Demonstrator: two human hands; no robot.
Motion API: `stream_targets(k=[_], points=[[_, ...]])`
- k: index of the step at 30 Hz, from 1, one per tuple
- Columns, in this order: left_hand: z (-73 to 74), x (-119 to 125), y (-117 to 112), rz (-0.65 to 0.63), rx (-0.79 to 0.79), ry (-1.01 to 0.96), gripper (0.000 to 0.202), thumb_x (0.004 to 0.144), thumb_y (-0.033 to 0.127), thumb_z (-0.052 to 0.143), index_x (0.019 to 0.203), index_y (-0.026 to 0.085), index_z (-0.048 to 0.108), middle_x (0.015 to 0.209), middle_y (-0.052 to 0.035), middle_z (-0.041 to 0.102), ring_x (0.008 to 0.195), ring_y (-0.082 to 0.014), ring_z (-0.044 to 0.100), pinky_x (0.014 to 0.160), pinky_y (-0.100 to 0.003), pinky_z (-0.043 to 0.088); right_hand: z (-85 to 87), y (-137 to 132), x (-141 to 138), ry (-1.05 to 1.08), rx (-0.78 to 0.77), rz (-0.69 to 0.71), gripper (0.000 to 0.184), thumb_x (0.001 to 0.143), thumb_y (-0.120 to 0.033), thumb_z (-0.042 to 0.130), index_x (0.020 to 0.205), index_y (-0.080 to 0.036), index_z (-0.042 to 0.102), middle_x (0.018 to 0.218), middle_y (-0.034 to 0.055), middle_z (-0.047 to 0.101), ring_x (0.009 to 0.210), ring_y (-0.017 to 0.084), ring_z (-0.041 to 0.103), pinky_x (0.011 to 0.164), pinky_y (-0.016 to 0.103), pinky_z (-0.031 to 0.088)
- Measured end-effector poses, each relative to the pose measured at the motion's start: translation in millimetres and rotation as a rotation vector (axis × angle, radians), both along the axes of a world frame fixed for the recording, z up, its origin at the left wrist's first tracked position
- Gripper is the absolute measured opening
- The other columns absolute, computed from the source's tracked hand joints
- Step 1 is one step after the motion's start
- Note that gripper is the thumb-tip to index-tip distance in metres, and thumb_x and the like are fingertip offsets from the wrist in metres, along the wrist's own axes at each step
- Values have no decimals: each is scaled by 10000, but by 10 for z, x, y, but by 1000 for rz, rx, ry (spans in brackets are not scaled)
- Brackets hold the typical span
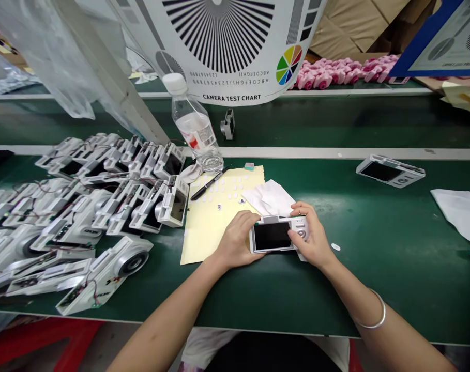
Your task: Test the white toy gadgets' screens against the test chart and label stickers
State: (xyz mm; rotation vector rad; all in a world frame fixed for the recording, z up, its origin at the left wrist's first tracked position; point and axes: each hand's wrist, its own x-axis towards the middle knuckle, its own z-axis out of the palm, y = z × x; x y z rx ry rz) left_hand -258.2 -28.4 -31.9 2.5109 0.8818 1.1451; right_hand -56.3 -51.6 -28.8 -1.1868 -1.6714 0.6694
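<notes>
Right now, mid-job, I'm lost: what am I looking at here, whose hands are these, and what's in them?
There is no machine: this single view comes from a camera worn on a person's head, looking down at their own bare hands. The left hand and right hand both grip a white camera, screen up, over a green table. Beside it lie a yellow sheet, a pen, a water bottle and a white cloth. Rows of open cameras sit left; a test chart stands behind.
</notes>
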Motion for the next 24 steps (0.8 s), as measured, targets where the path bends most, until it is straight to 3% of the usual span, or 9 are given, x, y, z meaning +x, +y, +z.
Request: stream_targets(k=[4, 9, 12, 14, 17, 21, 24], points=[[-1, 11, -2, -8, 7, 3, 554, 654, 312, 680, 1112, 176, 399, 955, -113, 565, 878, -253, 535, 779, -424, 487, -2, -4, 11, 38, -3, -2, 185, 797, -320, 462, 948, -213, 468, 1076, 93, 464, 1053, 259, 468, 891, 418, 366], [22, 32, -41, 20, -51, 21, 545, 650, 311, 674, 1100, 164, 404, 951, -113, 562, 880, -248, 545, 748, -390, 505, -6, 6, 23, 41, 26, -49, 252, 865, -402, 366, 905, -205, 520, 1062, 90, 471, 1044, 253, 478, 880, 422, 373], [11, 35, -46, 31, -34, -7, 561, 667, 319, 653, 1134, 157, 388, 978, -123, 568, 906, -246, 551, 766, -397, 514, -7, 1, 31, 31, 138, -64, 307, 885, -421, 328, 894, -199, 540, 1046, 93, 476, 1043, 267, 479, 854, 450, 396], [-1, 35, -39, 16, 90, -49, 547, 706, 338, 626, 1153, 146, 374, 997, -140, 576, 925, -245, 555, 795, -419, 510, -1, -31, 37, 26, 278, -51, 309, 882, -432, 344, 920, -204, 549, 1023, 93, 478, 1037, 284, 484, 806, 463, 429], [25, 40, -43, 23, 354, -80, 461, 760, 302, 585, 1134, 129, 378, 985, -159, 584, 906, -237, 561, 766, -418, 519, 31, -133, 44, 55, 495, 30, 309, 877, -424, 391, 1039, -215, 551, 1075, 97, 428, 870, 242, 574, 651, 421, 503], [180, 66, -115, 80, 604, -113, 165, 793, 178, 495, 945, 170, 434, 923, -128, 586, 847, -208, 544, 663, -369, 541, 128, -307, 56, -20, 757, 26, 350, 891, -432, 403, 1075, -191, 579, 1063, 94, 388, 756, 189, 592, 564, 385, 558], [316, 87, -194, 122, 649, -125, 123, 791, 77, 409, 827, 195, 418, 853, -82, 589, 802, -167, 533, 654, -326, 552, 206, -406, 82, -112, 735, -13, 360, 891, -489, 370, 1094, -253, 552, 1002, 53, 361, 760, 163, 553, 629, 377, 595]])
